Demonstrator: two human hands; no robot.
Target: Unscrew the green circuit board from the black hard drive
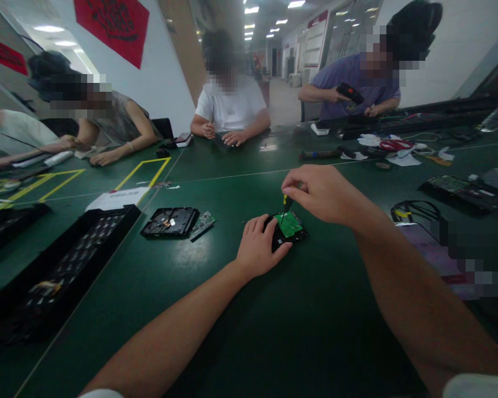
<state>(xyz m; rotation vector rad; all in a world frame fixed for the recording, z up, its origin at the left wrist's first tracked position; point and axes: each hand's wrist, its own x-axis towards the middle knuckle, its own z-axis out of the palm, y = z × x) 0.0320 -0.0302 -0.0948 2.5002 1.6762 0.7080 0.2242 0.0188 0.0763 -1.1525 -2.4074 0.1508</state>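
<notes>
A black hard drive (302, 234) with a green circuit board (289, 224) on its upper face lies on the table in front of me. My left hand (259, 249) grips its left side, with fingers over the far edge and thumb along the near edge. Above the drive, my right hand (321, 190) pinches the handle of a yellow-and-black screwdriver (288, 202). The screwdriver points down at the board; whether its tip sits in a screw is too small to tell. To the left lie another black hard drive (169, 222) and a loose circuit board (204, 222).
A long black tray (103, 243) with small parts in it stands at left, near a white paper (118, 198). On the right are a coiled black cable (415, 211), a purple packet (431, 249) and another drive-like device (460, 190). Several people sit across the green table (336, 331).
</notes>
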